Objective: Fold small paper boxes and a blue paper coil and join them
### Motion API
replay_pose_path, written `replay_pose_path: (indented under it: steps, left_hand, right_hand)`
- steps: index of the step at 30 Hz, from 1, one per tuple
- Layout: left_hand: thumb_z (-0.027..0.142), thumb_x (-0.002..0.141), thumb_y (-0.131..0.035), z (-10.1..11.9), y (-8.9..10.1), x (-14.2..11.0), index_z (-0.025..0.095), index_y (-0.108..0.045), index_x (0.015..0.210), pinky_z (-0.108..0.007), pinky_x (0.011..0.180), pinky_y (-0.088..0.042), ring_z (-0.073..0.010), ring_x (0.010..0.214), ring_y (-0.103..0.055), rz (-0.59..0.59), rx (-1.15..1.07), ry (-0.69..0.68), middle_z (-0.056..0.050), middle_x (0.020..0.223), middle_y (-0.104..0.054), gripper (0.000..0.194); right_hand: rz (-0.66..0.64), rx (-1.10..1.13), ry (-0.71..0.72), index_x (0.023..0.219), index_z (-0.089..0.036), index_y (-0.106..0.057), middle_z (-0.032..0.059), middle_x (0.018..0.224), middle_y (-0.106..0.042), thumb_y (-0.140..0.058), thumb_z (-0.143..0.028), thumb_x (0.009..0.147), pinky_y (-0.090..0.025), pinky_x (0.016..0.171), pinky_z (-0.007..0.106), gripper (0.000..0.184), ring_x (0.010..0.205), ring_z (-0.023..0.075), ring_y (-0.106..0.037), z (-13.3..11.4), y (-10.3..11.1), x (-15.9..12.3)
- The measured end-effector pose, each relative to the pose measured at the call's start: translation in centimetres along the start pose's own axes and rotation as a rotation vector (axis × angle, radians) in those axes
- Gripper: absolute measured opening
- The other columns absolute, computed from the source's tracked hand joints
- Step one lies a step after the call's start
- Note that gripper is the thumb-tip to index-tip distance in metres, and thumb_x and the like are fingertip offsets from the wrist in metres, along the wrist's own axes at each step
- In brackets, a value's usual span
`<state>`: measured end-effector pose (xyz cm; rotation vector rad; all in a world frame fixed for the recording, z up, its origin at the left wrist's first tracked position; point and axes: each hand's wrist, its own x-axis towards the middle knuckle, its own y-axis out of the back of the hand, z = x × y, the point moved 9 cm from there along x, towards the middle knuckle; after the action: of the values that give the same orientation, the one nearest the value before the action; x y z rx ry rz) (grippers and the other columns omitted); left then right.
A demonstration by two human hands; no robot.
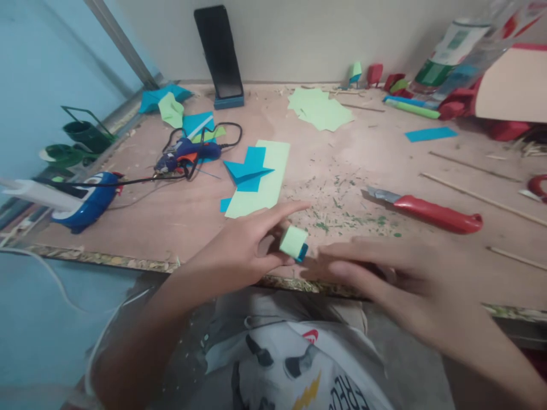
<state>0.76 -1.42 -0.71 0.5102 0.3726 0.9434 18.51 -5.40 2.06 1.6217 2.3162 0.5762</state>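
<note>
My left hand (248, 245) holds a small folded paper box (293, 241) near the front edge of the table, between thumb and fingers. Its top is pale green, and a blue part shows below on its right. One finger stretches out beyond the box. Just to the right, my right hand (384, 267) hovers with thumb and index finger slightly apart; no object shows in it, and its other fingers are mostly hidden. A pale green paper strip (273, 182) lies beyond my left hand, with folded blue paper (252, 171) on it.
A red-handled knife (440, 213) lies at the right, blade pointing left, near thin sticks (478, 196). A blue glue gun (196, 151) with a black cord rests at the left. A phone (219, 51) stands at the back. Green scraps (329, 222) litter the middle.
</note>
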Motion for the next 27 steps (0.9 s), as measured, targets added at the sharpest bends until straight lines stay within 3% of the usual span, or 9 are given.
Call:
replay_pose_path:
  steps: [2, 3, 5, 9, 14, 17, 20, 22, 27]
  left_hand:
    - [0.009, 0.084, -0.066, -0.2, -0.3, 0.0, 0.036, -0.050, 0.156, -0.024, 0.077, -0.058, -0.0172, 0.095, -0.071, -0.022, -0.058, 0.020, -0.002, 0.116, -0.073, 0.078]
    - [0.009, 0.084, -0.064, -0.3, -0.5, 0.0, 0.035, -0.050, 0.156, -0.024, 0.078, -0.058, -0.0172, 0.095, -0.071, -0.032, -0.070, 0.020, -0.003, 0.117, -0.073, 0.078]
    - [0.010, 0.084, -0.064, -0.2, -0.6, 0.0, 0.035, -0.052, 0.155, -0.026, 0.084, -0.060, -0.0186, 0.100, -0.072, -0.028, -0.036, -0.005, -0.004, 0.121, -0.073, 0.076]
    - [0.017, 0.085, -0.072, -0.3, -0.3, -0.5, 0.037, -0.057, 0.150, -0.037, 0.102, -0.059, -0.0260, 0.117, -0.069, 0.011, 0.086, -0.086, -0.006, 0.135, -0.071, 0.070]
    - [0.033, 0.079, -0.088, 0.2, 0.6, -1.6, 0.042, -0.065, 0.141, -0.037, 0.093, -0.065, -0.0302, 0.119, -0.070, 0.058, 0.048, -0.244, -0.006, 0.137, -0.068, 0.067]
    - [0.043, 0.079, -0.090, 1.9, 1.5, -2.5, 0.040, -0.073, 0.129, -0.029, 0.081, -0.067, -0.0247, 0.102, -0.076, 0.104, -0.048, -0.318, -0.006, 0.128, -0.069, 0.054]
    - [0.030, 0.091, -0.079, 4.8, 3.6, -3.4, 0.031, -0.076, 0.107, -0.024, 0.075, -0.064, -0.0157, 0.084, -0.073, 0.383, 0.035, -0.415, -0.002, 0.107, -0.073, 0.016]
    - [0.021, 0.091, -0.078, 7.2, 3.9, -3.8, 0.025, -0.073, 0.099, -0.025, 0.079, -0.061, -0.0155, 0.083, -0.071, 0.525, 0.132, -0.498, 0.000, 0.094, -0.075, 0.010]
    - [0.017, 0.092, -0.079, 11.0, 1.7, -2.6, 0.016, -0.073, 0.096, -0.029, 0.080, -0.056, -0.0167, 0.084, -0.070, 0.484, 0.130, -0.657, -0.005, 0.091, -0.078, 0.007]
  right_hand:
    - [0.210, 0.340, -0.140, 0.098, -0.033, -0.085, 0.0005, 0.078, -0.076, -0.080, -0.030, 0.091, -0.053, 0.056, 0.026, 0.009, 0.059, 0.0138, -0.063, 1.9, 2.4, -1.3]
    - [0.279, 0.605, -0.134, 0.099, -0.032, -0.084, -0.0016, 0.069, -0.068, -0.079, -0.036, 0.092, -0.048, 0.048, 0.023, 0.009, 0.048, 0.0096, -0.052, 2.4, 3.1, -1.8]
    - [0.410, 1.067, -0.185, 0.097, -0.027, -0.081, -0.0045, 0.068, -0.059, -0.084, -0.031, 0.088, -0.043, 0.045, 0.016, 0.011, 0.045, 0.0041, -0.039, 3.7, 3.4, -2.5]
    - [0.351, 1.492, -0.304, 0.094, -0.019, -0.078, -0.0060, 0.071, -0.058, -0.086, -0.017, 0.084, -0.043, 0.046, 0.010, 0.013, 0.048, 0.0012, -0.035, 3.3, 0.5, -2.7]
    - [0.280, 1.684, -0.253, 0.096, -0.014, -0.075, -0.0063, 0.076, -0.058, -0.080, -0.017, 0.093, -0.042, 0.047, 0.010, 0.006, 0.048, -0.0003, -0.035, 1.8, -1.4, -2.9]
    - [0.232, 1.721, -0.225, 0.095, -0.013, -0.075, -0.0060, 0.077, -0.059, -0.077, -0.016, 0.095, -0.041, 0.048, 0.011, 0.004, 0.048, 0.0000, -0.034, 1.1, -2.0, -3.0]
    - [0.191, 1.733, -0.229, 0.095, -0.012, -0.076, -0.0061, 0.076, -0.057, -0.076, -0.016, 0.096, -0.041, 0.048, 0.011, 0.004, 0.049, 0.0006, -0.031, 0.7, -2.8, -2.8]
    - [0.171, 1.717, -0.243, 0.095, -0.013, -0.077, -0.0065, 0.075, -0.056, -0.077, -0.018, 0.095, -0.040, 0.047, 0.011, 0.005, 0.048, 0.0009, -0.029, 0.5, -3.4, -2.5]
    - [0.127, 1.642, -0.271, 0.094, -0.014, -0.080, -0.0079, 0.070, -0.052, -0.079, -0.022, 0.094, -0.038, 0.048, 0.010, 0.008, 0.047, 0.0006, -0.023, 0.3, -4.6, -1.8]
